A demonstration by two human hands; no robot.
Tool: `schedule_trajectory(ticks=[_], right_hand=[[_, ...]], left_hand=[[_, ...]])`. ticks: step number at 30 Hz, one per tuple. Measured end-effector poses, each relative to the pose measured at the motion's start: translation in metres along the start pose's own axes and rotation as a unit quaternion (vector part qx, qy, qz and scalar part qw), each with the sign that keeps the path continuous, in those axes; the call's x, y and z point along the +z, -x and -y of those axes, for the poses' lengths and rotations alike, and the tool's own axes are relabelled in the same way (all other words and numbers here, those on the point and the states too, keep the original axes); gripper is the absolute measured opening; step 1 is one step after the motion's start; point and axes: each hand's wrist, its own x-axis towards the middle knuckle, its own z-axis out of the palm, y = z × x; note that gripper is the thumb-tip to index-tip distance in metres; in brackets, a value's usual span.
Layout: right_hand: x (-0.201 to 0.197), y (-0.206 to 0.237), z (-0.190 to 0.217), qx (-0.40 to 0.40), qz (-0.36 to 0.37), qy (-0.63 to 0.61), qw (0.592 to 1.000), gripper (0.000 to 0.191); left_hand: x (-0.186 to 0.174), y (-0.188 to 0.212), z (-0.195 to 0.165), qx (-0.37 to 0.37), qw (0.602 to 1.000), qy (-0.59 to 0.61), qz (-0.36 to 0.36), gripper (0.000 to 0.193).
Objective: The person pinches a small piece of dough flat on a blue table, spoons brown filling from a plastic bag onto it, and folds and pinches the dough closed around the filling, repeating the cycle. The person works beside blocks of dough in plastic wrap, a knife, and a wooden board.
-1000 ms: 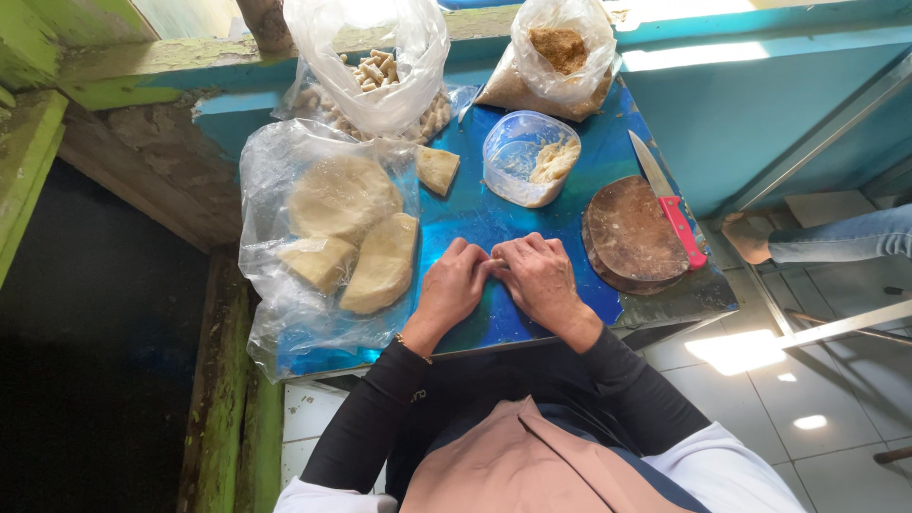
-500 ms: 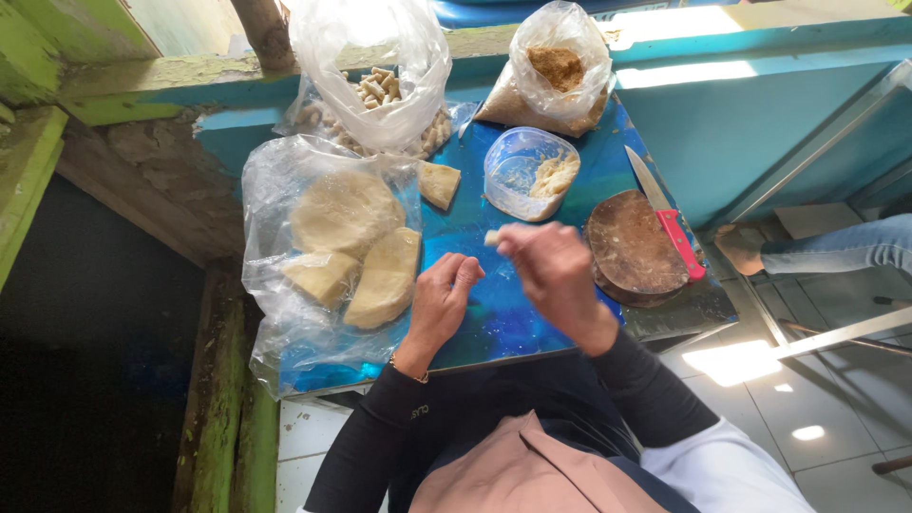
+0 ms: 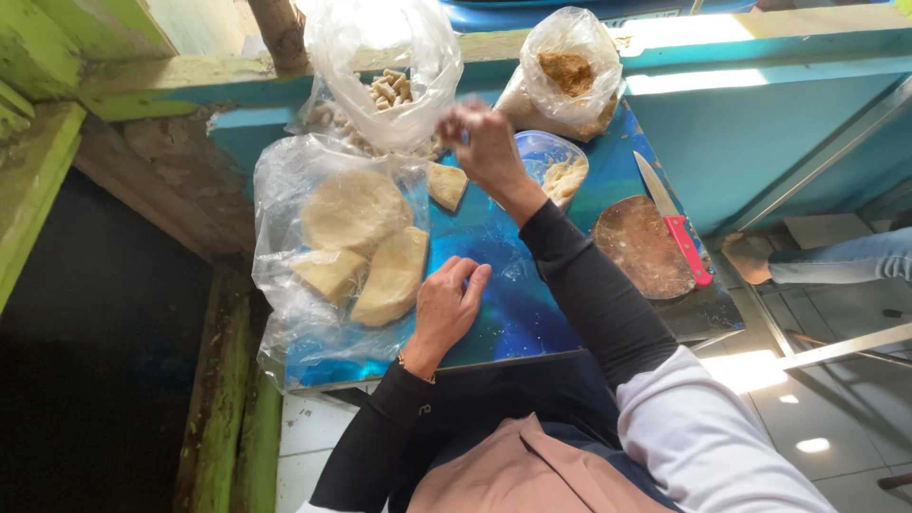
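My right hand [image 3: 483,144] is raised over the blue table [image 3: 518,309], fingers pinched together beside the open clear bag of small rolled pieces [image 3: 385,81]; what it pinches is too blurred to tell. My left hand [image 3: 449,304] rests flat on the table, fingers spread, right next to the pale dough slabs [image 3: 361,247] lying on clear plastic. A triangular dough piece [image 3: 446,184] lies between the two hands.
A bag of brown filling [image 3: 568,71] stands at the back. A small clear bag [image 3: 559,171] sits behind my right arm. A round wooden board [image 3: 644,247] carries a red-handled knife [image 3: 676,223] at right. Another person's foot [image 3: 750,261] shows at the far right.
My right hand has left the spot beside the left hand and lifted forward to the mouth of the bag of rolled pieces. The left hand stayed on the table.
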Motion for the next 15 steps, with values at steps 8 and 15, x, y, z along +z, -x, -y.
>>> schedule_trajectory(ticks=[8,15], right_hand=[[0.046,0.033,-0.033,0.077,0.178,0.088,0.977,0.019],[0.037,0.025,-0.026,0.085,0.226,0.127,0.962,0.021]], left_hand=[[-0.001,0.0,0.001,0.005,1.0,-0.014,-0.021,0.027],[-0.001,0.003,0.0,0.001,1.0,-0.018,-0.015,0.027]])
